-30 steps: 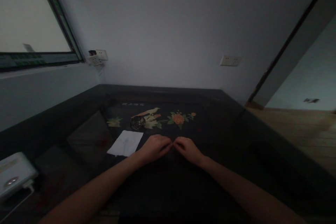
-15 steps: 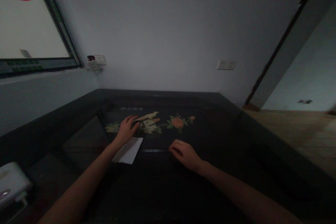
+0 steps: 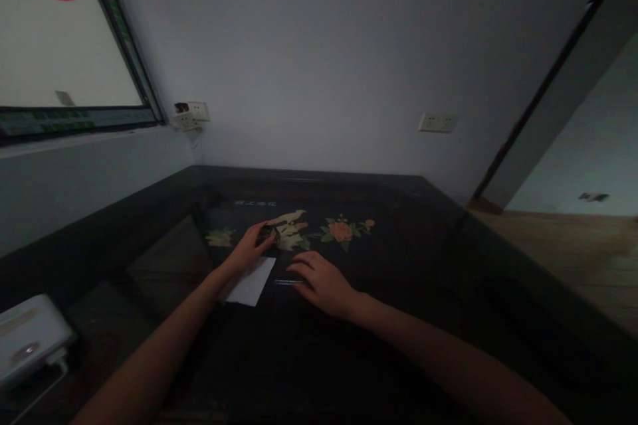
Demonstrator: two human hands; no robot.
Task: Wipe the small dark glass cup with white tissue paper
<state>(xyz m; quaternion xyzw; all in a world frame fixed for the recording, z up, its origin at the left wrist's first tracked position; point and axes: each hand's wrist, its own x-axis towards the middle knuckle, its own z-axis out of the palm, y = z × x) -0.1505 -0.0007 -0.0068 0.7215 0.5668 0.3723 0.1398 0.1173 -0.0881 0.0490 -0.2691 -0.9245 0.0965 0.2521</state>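
My left hand (image 3: 250, 248) reaches over a white sheet of paper (image 3: 252, 282) and its fingers curl round a small dark round object (image 3: 266, 234) on the dark table (image 3: 399, 292). My right hand (image 3: 321, 279) lies flat on the table with fingers spread, its fingertips beside a thin pale stick-like thing (image 3: 286, 282). A painted bird and flower design (image 3: 319, 231) decorates the tabletop just beyond both hands. The room is dim and small details are hard to make out.
A white device with a cable (image 3: 30, 339) lies at the table's near left corner. A window (image 3: 60, 33) fills the upper left, with wall sockets (image 3: 190, 113) beside it and another socket (image 3: 437, 123) on the back wall. A doorway and wooden floor (image 3: 573, 239) lie right.
My hands, first pinched together at the table's middle, have separated. The left went to the small dark object by the paper; the right slid left and flattened beside the thin stick.
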